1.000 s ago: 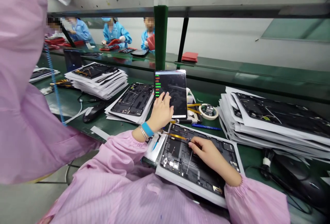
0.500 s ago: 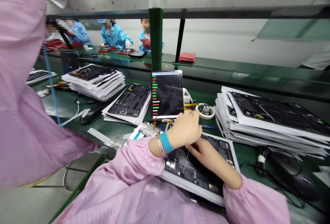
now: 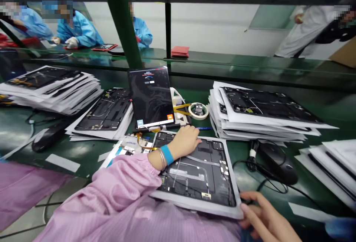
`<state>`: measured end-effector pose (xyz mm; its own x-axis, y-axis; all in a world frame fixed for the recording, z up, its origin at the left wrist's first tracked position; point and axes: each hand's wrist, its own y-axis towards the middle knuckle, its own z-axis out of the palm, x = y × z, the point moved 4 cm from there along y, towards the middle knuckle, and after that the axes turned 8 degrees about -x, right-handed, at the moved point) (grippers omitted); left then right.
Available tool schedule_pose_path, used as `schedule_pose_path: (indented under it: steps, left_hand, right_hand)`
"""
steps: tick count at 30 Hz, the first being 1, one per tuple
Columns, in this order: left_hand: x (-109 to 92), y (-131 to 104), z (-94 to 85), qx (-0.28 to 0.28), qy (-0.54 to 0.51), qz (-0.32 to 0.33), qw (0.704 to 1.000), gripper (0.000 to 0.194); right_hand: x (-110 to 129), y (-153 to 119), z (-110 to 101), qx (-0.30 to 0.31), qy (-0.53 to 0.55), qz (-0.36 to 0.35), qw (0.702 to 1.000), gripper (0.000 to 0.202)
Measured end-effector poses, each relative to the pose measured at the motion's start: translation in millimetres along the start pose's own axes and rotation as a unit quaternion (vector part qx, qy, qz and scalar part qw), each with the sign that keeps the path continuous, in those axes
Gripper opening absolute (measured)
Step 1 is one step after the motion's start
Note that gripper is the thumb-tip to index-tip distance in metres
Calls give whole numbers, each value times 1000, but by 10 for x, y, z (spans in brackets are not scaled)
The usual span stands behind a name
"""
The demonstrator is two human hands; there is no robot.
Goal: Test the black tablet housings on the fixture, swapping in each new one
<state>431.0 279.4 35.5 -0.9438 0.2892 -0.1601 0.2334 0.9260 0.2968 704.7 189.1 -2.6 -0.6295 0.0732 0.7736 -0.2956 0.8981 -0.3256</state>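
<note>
A tablet housing with exposed inner parts [image 3: 214, 175] lies on white sheets in front of me. My left hand [image 3: 187, 141], with a blue band at its wrist, rests over the upper part of this housing, fingers curled; what they hold, if anything, is hidden. At the lower right corner, my right hand [image 3: 257, 212] has its thumb and forefinger on the edge of the white sheet. Behind the housing stands a lit tablet screen [image 3: 151, 97]. Flex cables and small boards [image 3: 132, 143] are left of the housing.
Stacks of housings and sheets stand left [image 3: 58, 93] and right [image 3: 258, 119]. Another housing [image 3: 107, 112] lies beside the screen. Nearby are a tape roll [image 3: 206, 112], a blue pen [image 3: 203, 128] and a black mouse [image 3: 280, 166]. People in blue work across the bench.
My right hand has moved from the middle of the housing to its lower right corner. My left hand has shifted slightly. The screen shows a different display, and the view has turned right.
</note>
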Motion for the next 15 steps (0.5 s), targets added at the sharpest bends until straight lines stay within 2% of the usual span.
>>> schedule_pose_path:
  steps: [4, 9, 15]
  left_hand:
    - [2, 28, 40, 20, 4, 23, 1000, 20]
    - [40, 47, 42, 19, 2, 32, 999, 22]
    - [142, 13, 10, 13, -121, -51, 991, 33]
  right_hand:
    - [149, -71, 153, 25, 79, 8, 997, 51]
    - [240, -58, 133, 20, 132, 32, 991, 44]
    - [200, -84, 33, -11, 119, 30, 992, 40]
